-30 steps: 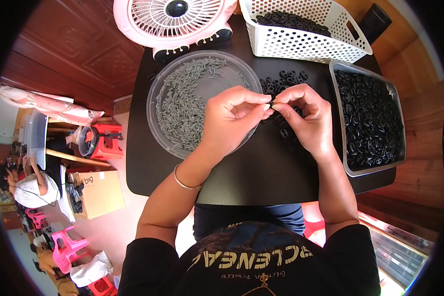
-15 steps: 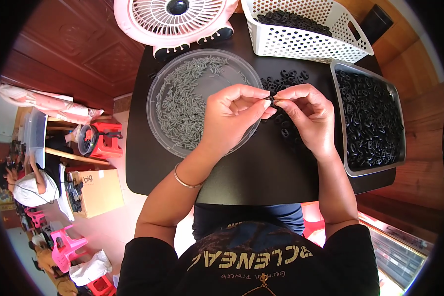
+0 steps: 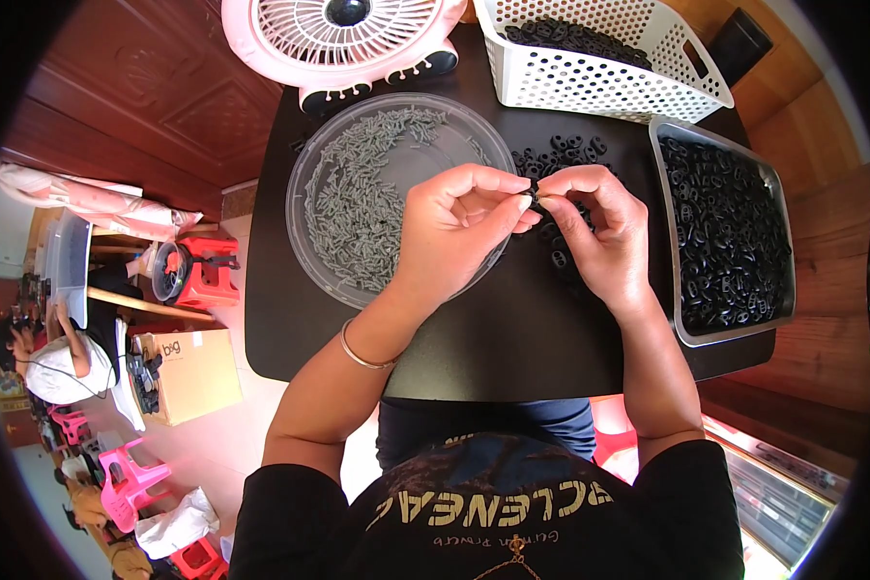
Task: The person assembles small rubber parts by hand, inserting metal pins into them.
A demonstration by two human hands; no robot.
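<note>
My left hand (image 3: 459,227) pinches a small black plastic piece (image 3: 535,196) between thumb and fingertips, above the middle of the table. Against its right side, the thumb and index finger of my right hand (image 3: 604,232) press together at the same piece; whether a smaller part sits between them is hidden. Just left of my hands is a round clear tub (image 3: 304,246) with many thin grey rod-like pieces (image 3: 358,217). Behind and beneath my fingers lie loose black pieces (image 3: 565,153) with paired holes, scattered on the dark table (image 3: 512,348).
To the right, a metal tray (image 3: 735,333) is full of black pieces. A white perforated basket (image 3: 599,95) at the back holds more. A pink fan (image 3: 348,48) stands back left. Beyond the table's left side are a person (image 3: 63,362), a cardboard box (image 3: 198,377) and stools.
My right hand has shifted slightly left and its fingers have drawn closer in against the small black piece. The left hand stays nearly still.
</note>
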